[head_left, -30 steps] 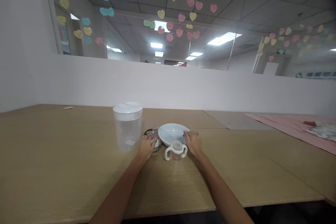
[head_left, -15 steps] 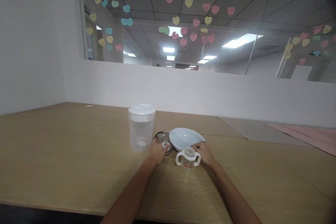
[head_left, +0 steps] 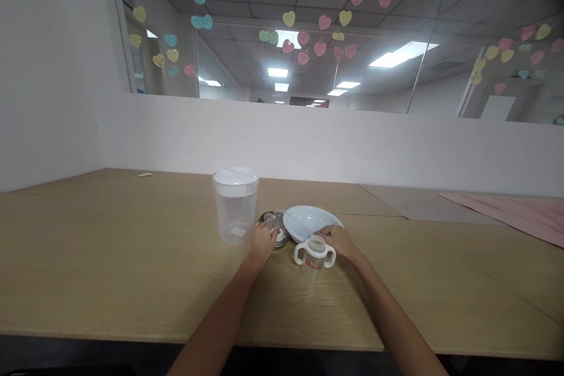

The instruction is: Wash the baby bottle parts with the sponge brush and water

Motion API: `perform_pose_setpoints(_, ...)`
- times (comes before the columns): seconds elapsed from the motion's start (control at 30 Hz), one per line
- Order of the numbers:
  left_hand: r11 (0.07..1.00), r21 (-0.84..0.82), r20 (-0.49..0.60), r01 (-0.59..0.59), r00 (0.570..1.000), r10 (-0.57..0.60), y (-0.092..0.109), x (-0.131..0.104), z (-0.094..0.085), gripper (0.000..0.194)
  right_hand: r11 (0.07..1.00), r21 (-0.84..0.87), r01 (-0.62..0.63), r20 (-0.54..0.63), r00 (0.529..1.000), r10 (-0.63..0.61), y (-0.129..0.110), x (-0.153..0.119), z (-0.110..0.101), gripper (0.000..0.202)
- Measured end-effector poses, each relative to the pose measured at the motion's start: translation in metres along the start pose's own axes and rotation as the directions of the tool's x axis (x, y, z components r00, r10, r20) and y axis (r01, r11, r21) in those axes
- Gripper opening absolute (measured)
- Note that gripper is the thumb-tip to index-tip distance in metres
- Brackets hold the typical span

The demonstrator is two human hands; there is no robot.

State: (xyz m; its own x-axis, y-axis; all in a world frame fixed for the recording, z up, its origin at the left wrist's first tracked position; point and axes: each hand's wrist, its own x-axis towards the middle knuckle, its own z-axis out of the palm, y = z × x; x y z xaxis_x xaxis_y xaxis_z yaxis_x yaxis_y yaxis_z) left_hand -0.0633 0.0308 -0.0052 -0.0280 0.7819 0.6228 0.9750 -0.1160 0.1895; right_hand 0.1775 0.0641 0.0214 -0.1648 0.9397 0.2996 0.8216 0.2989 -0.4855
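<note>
My left hand (head_left: 261, 239) rests at the near left edge of a dark round tray (head_left: 282, 245). Its fingers are curled around or beside small clear and white bottle parts (head_left: 277, 234); what they grip is unclear. Over the near right rim of a white bowl (head_left: 308, 217), my right hand (head_left: 337, 239) pinches the end of a thin straight rod (head_left: 299, 223). The rod slants up and left across the bowl toward the tray. Just in front of the right hand stands a clear baby bottle (head_left: 313, 261), upright and without a lid, with a white two-handled collar and red lettering.
Left of the tray stands a translucent plastic bucket (head_left: 235, 211) with a white lid. A small pale scrap (head_left: 145, 174) lies at the far left of the wooden table (head_left: 132, 270). Grey and pink sheets (head_left: 506, 211) cover the far right. A white wall (head_left: 308, 141) rises behind.
My right hand has shifted slightly left and away from me, over the bowl's rim, relative to the bottle. My left hand stays at the tray. The whole view has shifted a little.
</note>
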Motion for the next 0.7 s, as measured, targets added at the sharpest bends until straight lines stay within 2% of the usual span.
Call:
perform_pose_setpoints(0.13,1.000,0.018,-0.054,0.017,0.998,-0.016,0.005,-0.001,-0.006,0.035,1.000,-0.014,0.024,0.168,0.986,-0.021,-0.007,0.007,-0.005,0.031)
perform_pose_setpoints(0.33,0.999,-0.047,-0.159,-0.013,0.987,0.006,0.011,0.001,-0.017,0.035,0.987,-0.155,0.045,0.242,0.970,-0.006,-0.018,0.017,-0.003,0.031)
perform_pose_setpoints(0.47,0.995,-0.100,-0.188,0.001,0.982,-0.020,0.014,0.001,-0.020,0.030,0.991,-0.123,0.053,0.186,0.982,-0.029,-0.010,0.020,0.002,0.032)
perform_pose_setpoints(0.57,0.982,-0.189,-0.199,-0.004,0.979,-0.034,0.017,0.000,-0.019,0.029,0.998,0.046,0.044,0.051,0.998,-0.047,0.002,0.024,0.008,0.024)
perform_pose_setpoints(0.7,0.934,-0.340,-0.261,-0.113,0.965,0.021,0.028,-0.001,-0.018,0.032,0.975,0.219,0.037,-0.078,0.997,-0.020,0.014,0.032,0.017,0.029)
